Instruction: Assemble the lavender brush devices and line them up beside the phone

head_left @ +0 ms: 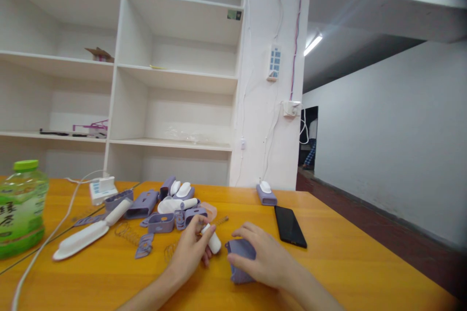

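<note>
My left hand (191,245) pinches a small white plastic piece (214,241) with a rounded end, tilted just over the table. My right hand (260,255) grips a purple plastic housing (241,249) from its right side, thumb on the near side and fingers on the far side. The housing rests on the table, partly covered by that hand. Beyond my left hand lie a purple box-shaped shell (161,223) and a thin coiled spring (222,220). Another spring (170,251) lies left of my left wrist.
A phone (291,226) and a purple-and-white assembly (266,193) lie at the right. Several purple and white parts, a long white brush-like piece (91,233), a flat purple piece (145,246), a power strip (103,189) and a green bottle (24,209) occupy the left. Shelves (175,143) stand behind.
</note>
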Demonstrator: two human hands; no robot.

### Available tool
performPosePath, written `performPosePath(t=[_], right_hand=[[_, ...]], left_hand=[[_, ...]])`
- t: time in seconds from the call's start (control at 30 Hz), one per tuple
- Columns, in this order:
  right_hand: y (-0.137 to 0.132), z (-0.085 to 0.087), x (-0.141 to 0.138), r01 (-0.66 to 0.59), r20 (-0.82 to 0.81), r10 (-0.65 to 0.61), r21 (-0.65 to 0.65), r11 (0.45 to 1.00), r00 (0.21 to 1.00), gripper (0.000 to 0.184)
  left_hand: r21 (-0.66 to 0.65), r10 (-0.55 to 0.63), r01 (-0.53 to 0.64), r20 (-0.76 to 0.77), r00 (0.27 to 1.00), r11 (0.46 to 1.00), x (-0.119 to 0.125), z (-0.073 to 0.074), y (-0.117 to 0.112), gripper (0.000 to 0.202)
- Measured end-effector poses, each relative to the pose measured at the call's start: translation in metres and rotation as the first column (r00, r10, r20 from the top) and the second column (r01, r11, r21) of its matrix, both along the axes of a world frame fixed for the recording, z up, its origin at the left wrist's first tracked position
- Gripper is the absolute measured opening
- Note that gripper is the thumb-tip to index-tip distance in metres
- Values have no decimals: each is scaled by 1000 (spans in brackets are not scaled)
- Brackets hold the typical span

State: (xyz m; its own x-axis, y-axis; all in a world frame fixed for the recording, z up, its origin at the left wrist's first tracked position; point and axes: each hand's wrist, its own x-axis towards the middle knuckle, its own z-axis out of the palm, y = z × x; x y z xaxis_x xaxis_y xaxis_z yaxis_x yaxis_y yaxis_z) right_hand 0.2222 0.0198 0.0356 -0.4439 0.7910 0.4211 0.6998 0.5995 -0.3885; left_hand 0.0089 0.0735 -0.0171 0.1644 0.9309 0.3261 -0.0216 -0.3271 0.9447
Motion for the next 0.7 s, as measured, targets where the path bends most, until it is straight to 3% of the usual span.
performPosePath(t=[0.1, 0.17, 0.33, 0.7], right_hand=[[7, -2, 12, -10, 94, 12, -28, 1000, 995, 65], [12, -5, 16, -40, 122, 45, -48, 998, 992, 76], [17, -10, 16, -82, 97, 87, -55, 995, 991, 78], [17, -14, 6, -131, -34, 130, -26, 991, 991, 83]], left_hand=[[-32, -27, 28, 53, 998, 999, 2, 1, -3, 51], [-46, -76, 81, 98, 992, 996, 8, 2, -10, 53], [-119, -84, 100, 134, 987, 988, 18, 4, -21, 60], [-259, -143, 189, 187, 972, 947, 15, -6, -19, 57]])
